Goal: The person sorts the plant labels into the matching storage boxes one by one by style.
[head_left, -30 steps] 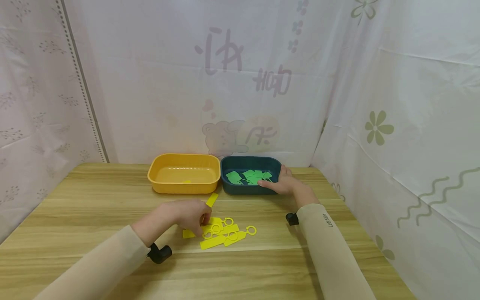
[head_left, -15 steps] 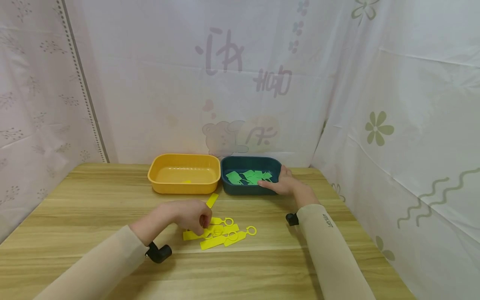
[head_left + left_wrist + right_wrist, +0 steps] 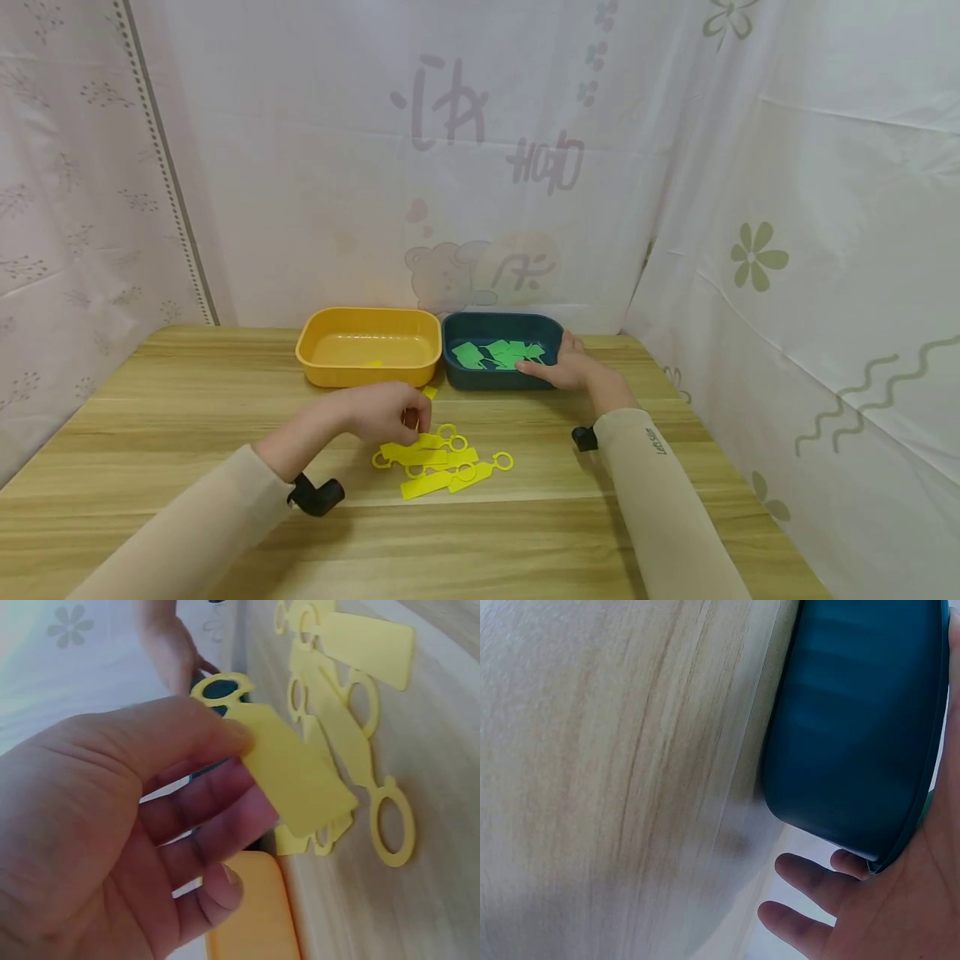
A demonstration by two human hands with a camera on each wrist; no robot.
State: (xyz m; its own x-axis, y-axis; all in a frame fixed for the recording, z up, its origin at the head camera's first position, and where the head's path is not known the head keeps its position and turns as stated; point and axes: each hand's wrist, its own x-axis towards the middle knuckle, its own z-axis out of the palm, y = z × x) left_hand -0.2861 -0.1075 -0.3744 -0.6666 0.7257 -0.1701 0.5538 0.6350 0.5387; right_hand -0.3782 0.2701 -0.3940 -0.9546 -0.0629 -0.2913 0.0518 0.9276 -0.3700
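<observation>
Head view, with both wrist views: the left hand pinches one flat yellow tag near its ringed end, thumb against its face, beside a loose heap of yellow tags lying overlapped on the wooden table. The right hand, fingers loosely extended, rests on the right end of the dark teal bin, its thumb across the near rim. Green tags lie inside this bin; the orange-yellow bin stands just beside it, to its left, with a bit of yellow visible within
</observation>
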